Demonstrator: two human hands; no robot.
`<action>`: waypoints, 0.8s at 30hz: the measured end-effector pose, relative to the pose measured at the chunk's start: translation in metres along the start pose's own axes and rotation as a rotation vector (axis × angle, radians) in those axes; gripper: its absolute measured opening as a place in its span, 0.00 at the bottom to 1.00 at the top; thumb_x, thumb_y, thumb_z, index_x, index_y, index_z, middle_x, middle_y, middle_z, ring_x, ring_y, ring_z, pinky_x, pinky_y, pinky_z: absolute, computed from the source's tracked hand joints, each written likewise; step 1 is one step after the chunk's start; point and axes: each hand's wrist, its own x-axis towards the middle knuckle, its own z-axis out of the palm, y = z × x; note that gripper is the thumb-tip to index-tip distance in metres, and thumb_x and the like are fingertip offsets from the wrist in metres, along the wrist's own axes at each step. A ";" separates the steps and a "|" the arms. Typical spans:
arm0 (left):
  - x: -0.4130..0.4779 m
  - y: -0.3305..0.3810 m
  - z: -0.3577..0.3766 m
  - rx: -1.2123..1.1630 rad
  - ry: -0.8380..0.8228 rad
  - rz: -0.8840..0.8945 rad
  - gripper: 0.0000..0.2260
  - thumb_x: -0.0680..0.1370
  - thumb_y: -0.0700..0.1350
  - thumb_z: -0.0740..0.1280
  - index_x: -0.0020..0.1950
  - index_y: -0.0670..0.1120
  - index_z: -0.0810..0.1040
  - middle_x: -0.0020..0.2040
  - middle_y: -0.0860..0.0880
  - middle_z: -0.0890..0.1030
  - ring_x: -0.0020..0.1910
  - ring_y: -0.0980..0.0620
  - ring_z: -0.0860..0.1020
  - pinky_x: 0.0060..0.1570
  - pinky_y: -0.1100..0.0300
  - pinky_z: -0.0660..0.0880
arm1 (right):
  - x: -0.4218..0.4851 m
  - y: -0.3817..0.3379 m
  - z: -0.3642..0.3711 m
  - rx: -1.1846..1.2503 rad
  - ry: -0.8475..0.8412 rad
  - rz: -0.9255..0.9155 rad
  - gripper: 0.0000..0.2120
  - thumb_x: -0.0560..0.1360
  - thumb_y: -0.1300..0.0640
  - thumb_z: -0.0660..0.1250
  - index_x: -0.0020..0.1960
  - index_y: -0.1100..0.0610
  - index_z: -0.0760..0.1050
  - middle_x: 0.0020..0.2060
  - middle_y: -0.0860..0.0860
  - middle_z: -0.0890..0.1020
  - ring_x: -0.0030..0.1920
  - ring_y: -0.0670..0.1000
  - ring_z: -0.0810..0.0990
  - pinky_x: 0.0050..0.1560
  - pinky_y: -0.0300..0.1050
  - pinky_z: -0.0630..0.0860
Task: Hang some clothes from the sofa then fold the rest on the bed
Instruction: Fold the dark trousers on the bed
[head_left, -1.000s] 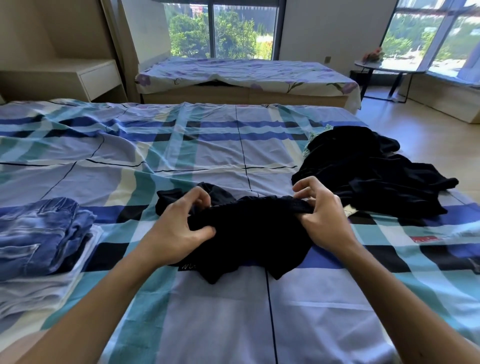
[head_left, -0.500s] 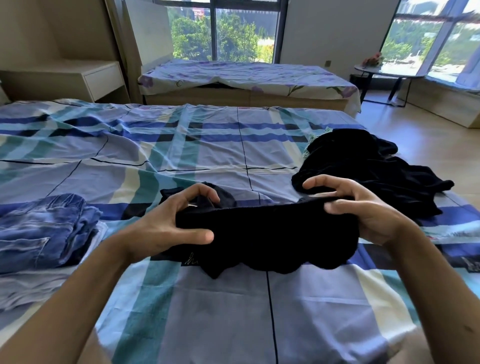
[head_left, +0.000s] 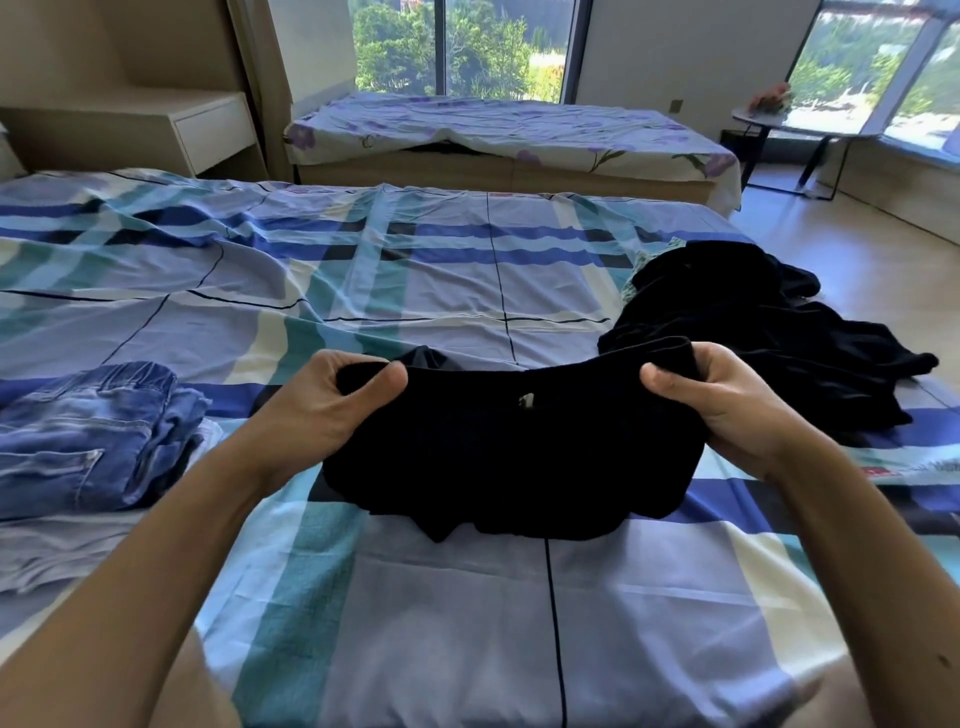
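Head view: black garment (head_left: 509, 447) at centre frame, now stretched between my two hands. Its top edge is lifted off the bed (head_left: 415, 291) and the lower part still drapes on the sheet.

A second ago it was a bunched lump with my hands close together. Since then I've pulled them apart and raised it.

Left hand (head_left: 332, 410) pinches the left corner, thumb in front, fingers curled behind. Right hand (head_left: 727, 405) grips the right corner the same way. There's a small white mark near the top edge, maybe a label, can't tell.

My read: the garment is opened and squared, ready to lay flat. The fold itself hasn't started.

Around it:
- **Black pile** (head_left: 769, 332), right of centre just behind my right hand: unfolded, still to do.
- **Folded jeans** (head_left: 88, 441), left edge: on a pale folded piece (head_left: 62, 551), looks like the done stack.
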 end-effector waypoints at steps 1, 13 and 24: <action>-0.001 0.000 -0.003 0.006 -0.071 0.016 0.23 0.69 0.65 0.74 0.37 0.44 0.79 0.32 0.51 0.75 0.30 0.56 0.74 0.29 0.68 0.69 | 0.000 -0.001 0.002 0.016 0.013 -0.009 0.18 0.63 0.46 0.80 0.45 0.58 0.85 0.42 0.55 0.86 0.42 0.50 0.86 0.45 0.39 0.82; 0.014 -0.010 0.020 -0.063 0.212 -0.388 0.11 0.78 0.47 0.72 0.49 0.39 0.83 0.45 0.38 0.84 0.38 0.44 0.83 0.36 0.56 0.81 | 0.013 0.012 0.030 0.032 0.344 0.158 0.15 0.77 0.53 0.71 0.53 0.66 0.80 0.47 0.61 0.85 0.42 0.54 0.85 0.45 0.45 0.83; -0.004 0.007 0.071 -0.296 0.131 -0.178 0.21 0.70 0.50 0.78 0.58 0.43 0.80 0.51 0.43 0.86 0.51 0.46 0.85 0.46 0.57 0.82 | -0.018 0.016 0.127 -0.371 -0.246 -0.213 0.15 0.72 0.58 0.76 0.58 0.55 0.79 0.53 0.50 0.76 0.54 0.53 0.80 0.54 0.57 0.80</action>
